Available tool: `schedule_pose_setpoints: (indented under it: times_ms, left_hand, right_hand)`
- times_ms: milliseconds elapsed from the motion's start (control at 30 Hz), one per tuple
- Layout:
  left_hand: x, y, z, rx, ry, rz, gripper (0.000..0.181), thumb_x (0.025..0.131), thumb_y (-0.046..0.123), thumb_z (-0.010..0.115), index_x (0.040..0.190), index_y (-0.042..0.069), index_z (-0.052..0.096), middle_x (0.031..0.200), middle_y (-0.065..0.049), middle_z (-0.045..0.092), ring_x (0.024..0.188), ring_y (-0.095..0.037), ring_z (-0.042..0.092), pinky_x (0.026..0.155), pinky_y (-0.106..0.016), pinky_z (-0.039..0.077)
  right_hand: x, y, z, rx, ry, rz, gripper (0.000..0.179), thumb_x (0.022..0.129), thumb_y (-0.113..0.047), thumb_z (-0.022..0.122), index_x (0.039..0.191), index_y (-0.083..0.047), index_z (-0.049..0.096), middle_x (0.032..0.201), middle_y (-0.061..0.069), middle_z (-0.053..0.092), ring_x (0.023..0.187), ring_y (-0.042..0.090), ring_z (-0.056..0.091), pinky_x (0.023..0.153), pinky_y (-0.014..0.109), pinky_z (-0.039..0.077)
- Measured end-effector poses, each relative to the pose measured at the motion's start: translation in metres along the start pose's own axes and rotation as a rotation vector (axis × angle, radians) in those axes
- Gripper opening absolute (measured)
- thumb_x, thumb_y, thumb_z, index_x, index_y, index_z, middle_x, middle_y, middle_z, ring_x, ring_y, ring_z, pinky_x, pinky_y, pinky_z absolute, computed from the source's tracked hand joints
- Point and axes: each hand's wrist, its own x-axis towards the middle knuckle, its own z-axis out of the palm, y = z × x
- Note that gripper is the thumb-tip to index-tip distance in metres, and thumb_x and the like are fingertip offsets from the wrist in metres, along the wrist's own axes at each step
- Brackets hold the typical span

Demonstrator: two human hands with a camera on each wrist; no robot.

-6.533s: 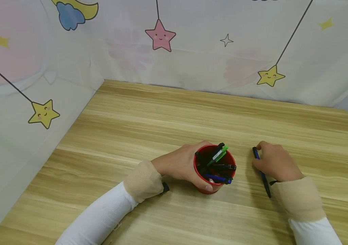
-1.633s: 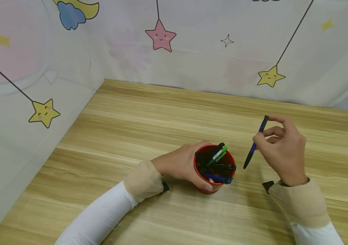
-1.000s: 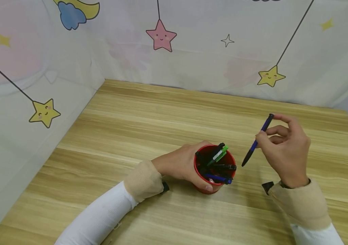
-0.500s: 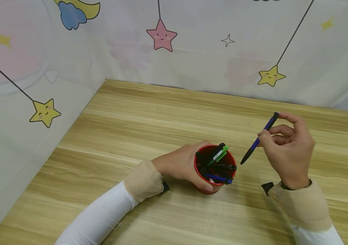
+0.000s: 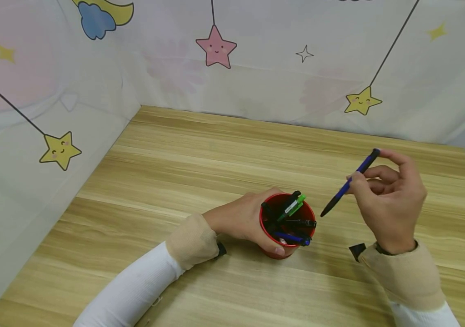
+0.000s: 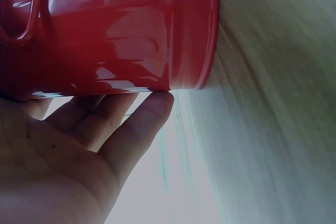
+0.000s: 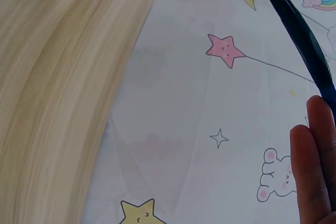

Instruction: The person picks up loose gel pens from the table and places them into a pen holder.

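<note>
My left hand (image 5: 243, 219) grips a red cup (image 5: 278, 253) standing on the wooden table; its thumb lies along the near side. In the left wrist view the fingers (image 6: 139, 124) touch the side of the glossy red cup (image 6: 115, 35) close to its base. Several pens lean inside the cup, among them a green one (image 5: 296, 205) and a blue one (image 5: 291, 237). To the right, my right hand (image 5: 393, 200) pinches a blue and black pen (image 5: 348, 184) above the table. The pen's black tip slants down toward the cup rim, and the index finger touches its upper end.
The wooden table (image 5: 216, 150) meets a pale cloth backdrop (image 5: 265, 81) at the back and the left, printed with stars and a cloud. Beige bands (image 5: 404, 272) wrap both wrists, with a small dark piece (image 5: 357, 250) sticking out by the right one.
The right hand has lifted the pen off the table, then drifted right, tilting it further so the tip points toward the cup. The left hand and the cup have stayed in place.
</note>
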Motion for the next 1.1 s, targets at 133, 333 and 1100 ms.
schedule_pose_setpoints:
  times_ms: [133, 333, 1100]
  left_hand:
    - [-0.0001, 0.0002, 0.0000, 0.002, 0.001, -0.001, 0.086, 0.059, 0.046, 0.088, 0.132, 0.036, 0.043, 0.122, 0.020, 0.058, 0.112, 0.002, 0.056, 0.096, -0.023, 0.048]
    - [0.0002, -0.0002, -0.0001, 0.004, 0.003, 0.000, 0.086, 0.059, 0.047, 0.088, 0.132, 0.036, 0.043, 0.122, 0.020, 0.058, 0.113, 0.002, 0.056, 0.096, -0.024, 0.048]
    - [0.0006, -0.0003, -0.0005, 0.007, 0.004, 0.003, 0.088, 0.059, 0.049, 0.087, 0.133, 0.037, 0.042, 0.123, 0.021, 0.057, 0.114, 0.002, 0.055, 0.097, -0.024, 0.048]
  right_hand:
    - [0.0004, -0.0020, 0.0011, 0.050, 0.010, -0.004, 0.045, 0.071, 0.020, 0.057, 0.115, 0.014, 0.055, 0.066, 0.003, 0.068, 0.049, 0.010, 0.066, 0.051, 0.017, 0.052]
    - [0.0011, -0.0035, 0.0026, 0.077, 0.022, -0.026, 0.044, 0.072, 0.019, 0.056, 0.116, 0.015, 0.055, 0.065, 0.004, 0.067, 0.048, 0.011, 0.066, 0.051, 0.018, 0.053]
    - [0.0007, -0.0056, 0.0082, 0.348, 0.043, -0.097, 0.045, 0.070, 0.024, 0.055, 0.114, 0.022, 0.049, 0.067, 0.018, 0.068, 0.052, 0.022, 0.068, 0.055, 0.028, 0.057]
